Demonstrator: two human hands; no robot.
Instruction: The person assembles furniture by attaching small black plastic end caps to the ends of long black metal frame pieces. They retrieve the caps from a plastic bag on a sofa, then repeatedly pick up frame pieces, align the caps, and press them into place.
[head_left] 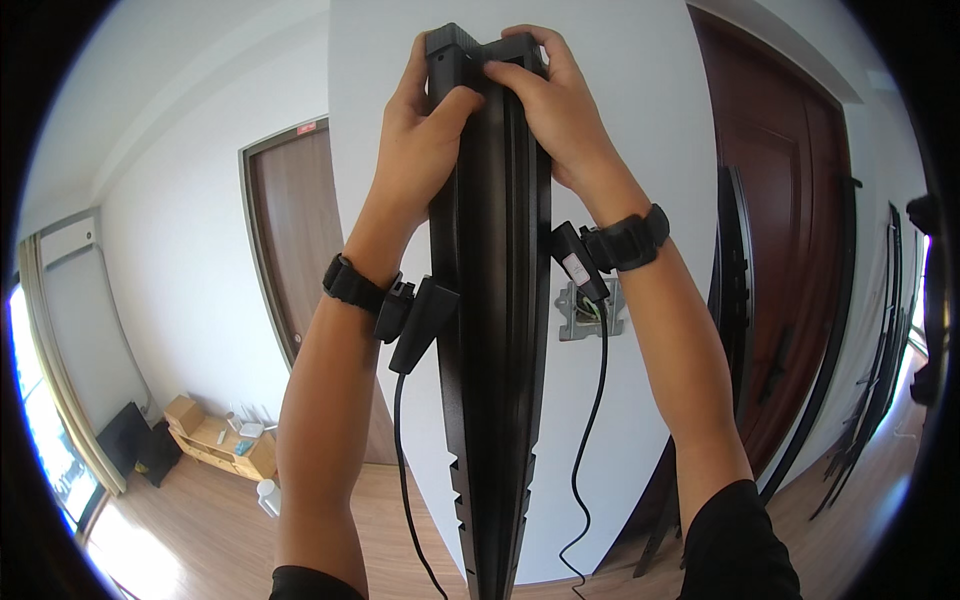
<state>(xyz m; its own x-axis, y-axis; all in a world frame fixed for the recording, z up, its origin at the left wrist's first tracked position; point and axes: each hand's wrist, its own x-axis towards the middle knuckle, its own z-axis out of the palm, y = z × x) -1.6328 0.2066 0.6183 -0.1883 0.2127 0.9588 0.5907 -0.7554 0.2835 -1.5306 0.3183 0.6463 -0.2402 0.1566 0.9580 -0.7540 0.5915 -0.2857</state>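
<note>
A long black metal post stands upright in front of me, with notches along both edges of its lower part. Dark blocky end pieces top it. Near the top, my left hand is closed round the left side, its thumb lying across the front face. From the right, my right hand grips the same top end, thumb pressed at the front just under the end piece. The fingers behind the post are partly hidden. Both wrists wear black straps with small cabled devices, the left one and the right one.
Behind the post is a white wall with an uncovered wall box showing wires. A dark red door and leaning black rails are at the right. A brown door and a low wooden cabinet are at the left.
</note>
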